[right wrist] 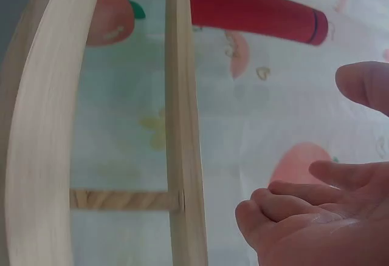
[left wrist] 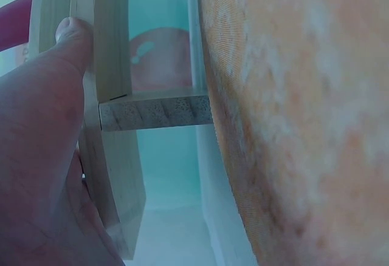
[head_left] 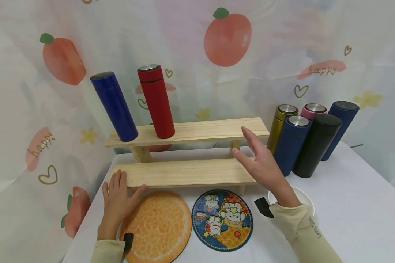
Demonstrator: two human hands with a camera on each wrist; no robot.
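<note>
My left hand [head_left: 117, 199] rests on the left end of the lower board of a two-tier wooden shelf [head_left: 187, 172]. Its fingers lie fairly straight over the wood, and the thumb [left wrist: 73, 38] touches the front edge in the left wrist view. With fingers spread and nothing in it, my right hand [head_left: 264, 166] hovers over the shelf's right end, beside several flasks. A blue flask [head_left: 114, 106] and a red flask [head_left: 156, 102] stand side by side on the left half of the upper board [head_left: 210, 130].
Grouped right of the shelf are a gold flask [head_left: 279, 122], a navy flask [head_left: 291, 146], a black flask [head_left: 317, 146] and others. In front lie an orange round mat [head_left: 159, 226] and a cartoon round mat [head_left: 222, 220]. A white bowl [head_left: 307, 199] sits partly behind my right wrist.
</note>
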